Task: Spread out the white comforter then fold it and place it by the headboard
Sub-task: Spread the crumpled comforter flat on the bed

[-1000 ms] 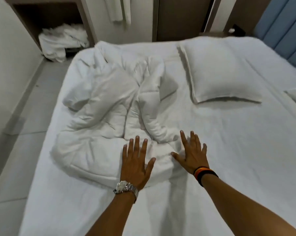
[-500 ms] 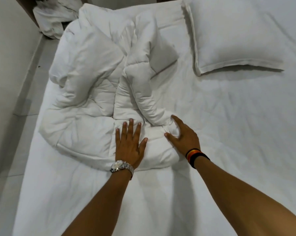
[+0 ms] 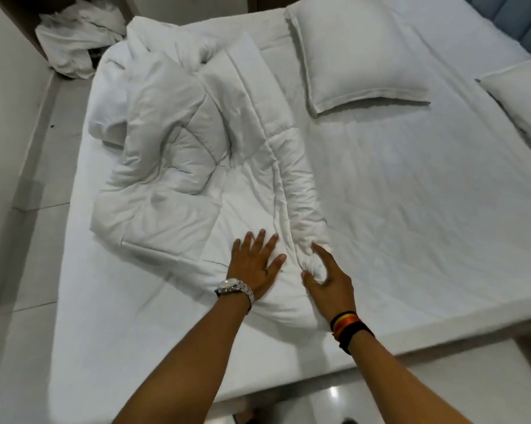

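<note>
The white comforter (image 3: 178,166) lies crumpled in thick folds on the left half of the bed (image 3: 411,209). My left hand (image 3: 255,267), with a silver watch on the wrist, rests flat on the comforter's near part, fingers spread. My right hand (image 3: 328,276), with dark and orange bands on the wrist, curls its fingers and thumb around the near end of a rolled fold of the comforter. A strip of the blue headboard (image 3: 515,22) shows at the top right corner.
A white pillow (image 3: 356,53) lies at the back middle of the bed, a second pillow (image 3: 521,99) at the right edge. Crumpled white linen (image 3: 74,44) sits in a niche at the far left. Tiled floor (image 3: 28,209) runs along the bed's left and near sides.
The comforter's near edge now lies closer to the foot of the bed with both hands on it. My right hand has gone from flat to curled around a fold. The view has pulled back.
</note>
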